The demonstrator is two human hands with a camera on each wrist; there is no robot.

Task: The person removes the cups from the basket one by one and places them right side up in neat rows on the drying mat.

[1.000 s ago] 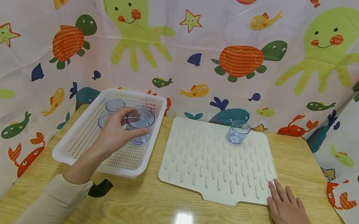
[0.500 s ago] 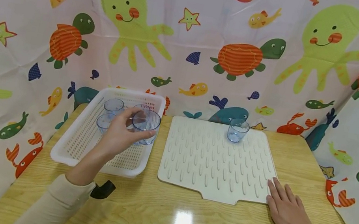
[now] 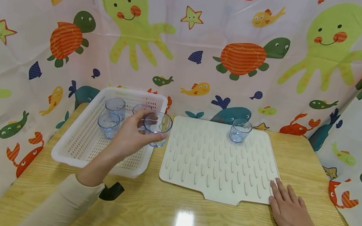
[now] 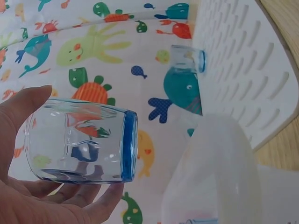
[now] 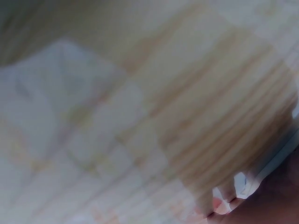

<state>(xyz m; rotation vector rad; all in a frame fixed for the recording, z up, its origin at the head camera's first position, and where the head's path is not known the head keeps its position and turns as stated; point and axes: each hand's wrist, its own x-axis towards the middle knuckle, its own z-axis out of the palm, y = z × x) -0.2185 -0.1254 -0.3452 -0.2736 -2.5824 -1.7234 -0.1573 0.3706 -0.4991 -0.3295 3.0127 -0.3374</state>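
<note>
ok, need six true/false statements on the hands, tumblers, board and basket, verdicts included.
1. The left hand holds a blue-tinted tumbler. True.
2. The held tumbler is upside down. False: its rim faces up.
3. The right hand lies at the edge of the white ridged board. True.
4. Three tumblers stand on the board. False: only one tumbler does.
5. The white perforated basket contains several tumblers. True.
6. The basket sits right of the board. False: left.

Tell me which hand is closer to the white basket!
Left: the left hand holds a cup above the white basket; the right hand rests farther away, by the mat's right edge.
</note>
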